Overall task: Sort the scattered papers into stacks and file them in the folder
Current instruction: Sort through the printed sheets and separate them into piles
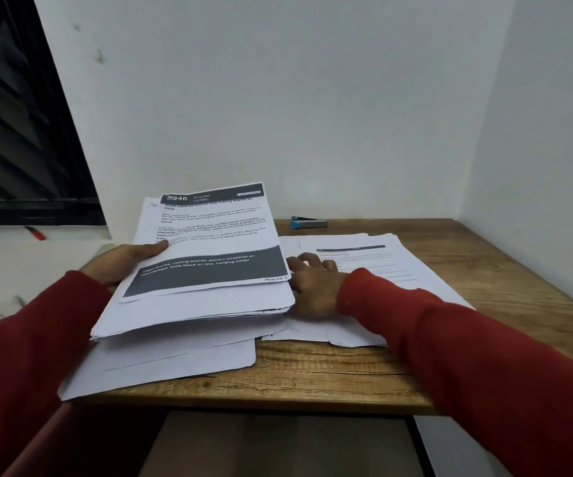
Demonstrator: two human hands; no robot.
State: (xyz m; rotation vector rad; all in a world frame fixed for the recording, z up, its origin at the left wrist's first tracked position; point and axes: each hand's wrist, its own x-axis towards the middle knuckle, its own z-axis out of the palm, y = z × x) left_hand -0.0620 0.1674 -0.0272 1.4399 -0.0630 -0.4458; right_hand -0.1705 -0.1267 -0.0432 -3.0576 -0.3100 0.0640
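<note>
My left hand (130, 261) holds a thick stack of printed papers (206, 270) by its left edge, thumb on the top sheet, lifted a little above the table. The top sheet shows a dark header with "946" and a dark band lower down. My right hand (312, 287) rests on the loose papers (364, 266) spread over the right half of the table, partly tucked under the lifted stack's right edge. More white sheets (175, 363) lie flat below the stack at the table's front left. No folder shows in the view.
A wooden table (312, 376) stands in a white-walled corner. A blue stapler (307, 222) lies at its back edge. A red pen (35, 233) sits on the sill below a dark window at left. The table's front edge is near me.
</note>
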